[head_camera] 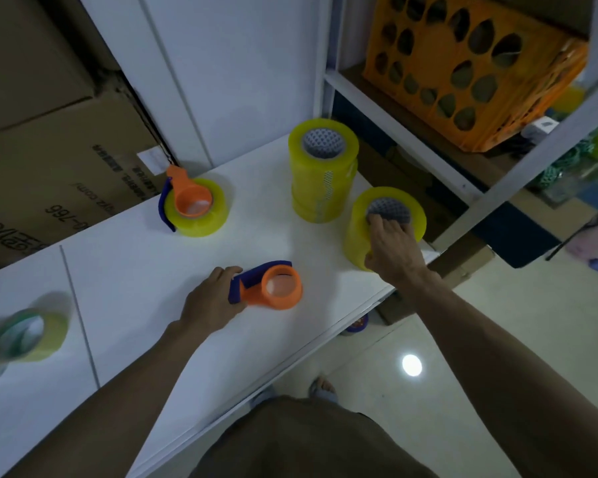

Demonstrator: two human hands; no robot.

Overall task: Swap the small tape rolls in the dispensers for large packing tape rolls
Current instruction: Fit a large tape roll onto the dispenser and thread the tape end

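Our left hand (214, 298) grips the empty orange dispenser (273, 286) on the white table (135, 270). Our right hand (392, 246) grasps a large yellow roll (356, 236) at the table's edge. Carton (49, 160) print reads "766"; the rest is unreadable.

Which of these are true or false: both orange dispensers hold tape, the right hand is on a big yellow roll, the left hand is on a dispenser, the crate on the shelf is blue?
1. Both dispensers hold tape. False: the near dispenser is empty; the far dispenser sits in a yellow roll.
2. The right hand grips a large tape roll. True.
3. The left hand holds the near dispenser. True.
4. The crate is blue. False: orange.
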